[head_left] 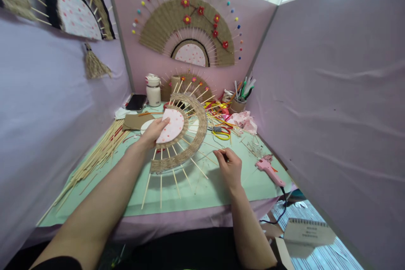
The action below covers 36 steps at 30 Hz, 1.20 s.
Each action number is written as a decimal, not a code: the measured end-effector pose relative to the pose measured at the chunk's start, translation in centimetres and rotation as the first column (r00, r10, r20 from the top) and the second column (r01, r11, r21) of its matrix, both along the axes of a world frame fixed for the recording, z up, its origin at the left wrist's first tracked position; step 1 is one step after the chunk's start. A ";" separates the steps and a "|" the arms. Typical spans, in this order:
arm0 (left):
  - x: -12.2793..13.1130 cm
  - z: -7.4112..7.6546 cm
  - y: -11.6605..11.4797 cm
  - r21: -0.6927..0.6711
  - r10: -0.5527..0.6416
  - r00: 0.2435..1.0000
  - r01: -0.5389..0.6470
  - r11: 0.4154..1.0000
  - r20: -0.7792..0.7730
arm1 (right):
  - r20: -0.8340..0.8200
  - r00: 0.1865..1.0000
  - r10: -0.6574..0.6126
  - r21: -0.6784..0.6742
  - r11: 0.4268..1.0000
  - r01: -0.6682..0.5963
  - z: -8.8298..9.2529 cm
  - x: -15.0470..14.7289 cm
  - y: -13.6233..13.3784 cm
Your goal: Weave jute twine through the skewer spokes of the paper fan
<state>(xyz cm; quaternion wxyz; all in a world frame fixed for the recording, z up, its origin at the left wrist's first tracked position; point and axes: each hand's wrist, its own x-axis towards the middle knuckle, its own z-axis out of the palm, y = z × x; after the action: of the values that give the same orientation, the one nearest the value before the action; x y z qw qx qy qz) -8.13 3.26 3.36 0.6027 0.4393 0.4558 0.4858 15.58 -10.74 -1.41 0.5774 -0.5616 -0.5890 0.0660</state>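
My left hand (155, 130) is closed on a half-round fan, its thumb lying over the white, red-spotted centre (172, 125). Thin wooden sticks radiate from that centre, crossed by an inner and a wide outer band of woven twine (198, 137). The fan is tilted, with its curved side towards the right. Just right of the stick ends, my right hand (229, 166) is pinched; a thin strand of twine seems to run from its fingertips towards the fan, though it is hard to make out.
Loose sticks (91, 156) lie on the left. Yellow-handled scissors (221, 134), crumpled pink cloth (243, 121) and a pink glue gun (268, 171) with a cord are on the right. Behind stand a white bottle (153, 90), a phone (136, 102) and a tool cup (238, 104). Partitions enclose the table.
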 end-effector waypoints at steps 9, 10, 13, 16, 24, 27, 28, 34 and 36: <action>1.8 0.1 -1.6 -0.067 -0.121 0.992 0.119 0.991 -0.022 | -0.099 0.995 -0.026 -0.117 0.993 0.014 -0.5 -0.6 0.5; 1.8 0.1 -1.5 -0.071 -0.115 0.993 0.114 0.991 -0.022 | -0.107 0.994 -0.028 -0.120 0.993 0.015 -0.5 -0.5 0.5; 1.5 0.2 -1.3 -0.083 -0.109 0.994 0.107 0.991 -0.016 | -0.120 0.993 -0.015 -0.110 0.994 0.002 -0.5 -0.3 0.5; 1.0 0.3 -1.0 -0.087 -0.104 0.994 0.101 0.991 -0.036 | -0.107 0.994 -0.004 -0.079 0.997 -0.005 -0.7 0.1 0.6; -0.1 0.1 -0.1 -0.065 -0.108 0.993 0.105 0.992 -0.043 | -0.144 0.988 -0.059 -0.062 0.997 0.050 -0.3 1.0 0.4; -0.3 0.1 0.0 -0.048 -0.092 0.994 0.088 0.995 -0.066 | -0.199 0.979 -0.043 -0.102 0.994 0.023 0.1 1.1 0.2; -0.3 0.1 0.1 -0.043 -0.084 0.993 0.081 0.996 -0.079 | -0.206 0.978 -0.040 -0.107 0.994 0.019 0.2 1.1 0.2; -0.5 -0.3 0.4 0.002 -0.055 0.987 0.056 0.998 -0.149 | -0.092 0.994 -0.064 -0.024 0.998 0.062 0.8 1.5 -0.4; -0.6 -0.5 0.5 0.021 -0.059 0.985 0.063 0.998 -0.162 | -0.009 0.998 -0.067 0.030 0.997 0.067 1.0 1.7 -0.6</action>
<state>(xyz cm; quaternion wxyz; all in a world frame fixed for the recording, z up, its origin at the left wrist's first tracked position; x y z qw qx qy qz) -8.73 3.75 2.83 0.5727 0.4988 0.4830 0.4358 17.29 -11.35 -0.36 0.5899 -0.5719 -0.5686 0.0400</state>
